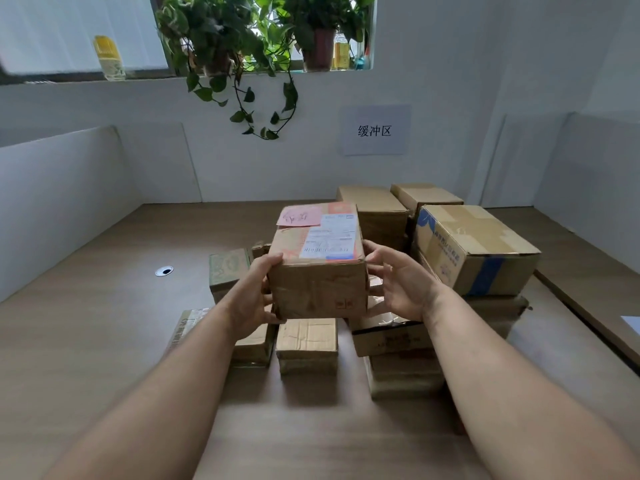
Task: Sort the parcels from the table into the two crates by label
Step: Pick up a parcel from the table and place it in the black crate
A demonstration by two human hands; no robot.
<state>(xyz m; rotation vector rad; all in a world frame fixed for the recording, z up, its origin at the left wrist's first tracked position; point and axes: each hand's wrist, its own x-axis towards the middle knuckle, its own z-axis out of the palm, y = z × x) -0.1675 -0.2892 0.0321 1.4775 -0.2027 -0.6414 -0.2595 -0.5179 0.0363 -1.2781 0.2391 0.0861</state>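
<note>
Both grips clasp one parcel (318, 261): my left hand (254, 296) on its left side, my right hand (398, 282) on its right, holding it above the other parcels (474, 247) toward the counter's (104, 323) far right corner.

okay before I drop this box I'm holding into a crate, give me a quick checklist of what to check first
1. Grip: left hand and right hand press opposite sides of the held parcel: ok.
2. Parcel lifted off the pile: ok.
3. Labels face up: pink note and shipping label visible: ok.
4. Label text legible enough to sort: cannot tell, blurred.
5. Crates located: cannot tell, neither is in view.
6. Large blue-taped box close beside the right hand, apparently untouched: ok.
</note>
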